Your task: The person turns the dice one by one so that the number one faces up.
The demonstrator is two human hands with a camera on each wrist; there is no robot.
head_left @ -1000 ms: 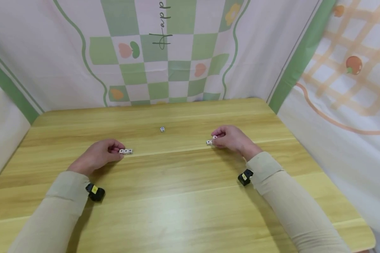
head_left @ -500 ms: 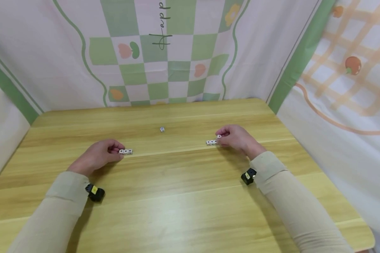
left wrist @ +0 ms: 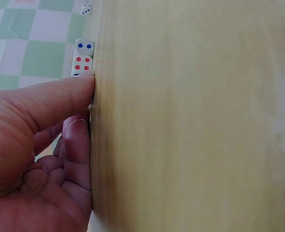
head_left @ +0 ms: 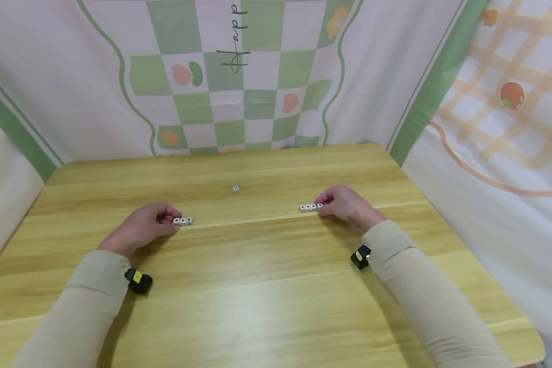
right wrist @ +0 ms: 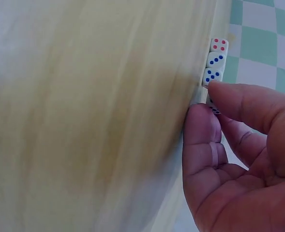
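My left hand [head_left: 144, 225] pinches the near end of a short row of white dice [head_left: 183, 221] on the left of the table. In the left wrist view, the outer die [left wrist: 84, 47] shows two blue dots and the one behind it four red; the thumb mostly covers the end die. At the right, my right hand [head_left: 345, 204] pinches a white die [head_left: 320, 206] between thumb and fingers. It is at the right end of a row of three dice [head_left: 307, 208]. Whether it touches them is hard to tell. The right wrist view shows red and blue dots on that row [right wrist: 216, 60].
A single white die [head_left: 235, 189] lies farther back, between the two rows. The wooden table [head_left: 248, 286] ends at a patterned curtain [head_left: 230, 112] behind. Small black cameras [head_left: 138, 281] are strapped to both wrists.
My right hand first shifted right, uncovering more of its row, then lowered the pinched die from above to the row's right end. The left hand has stayed still.
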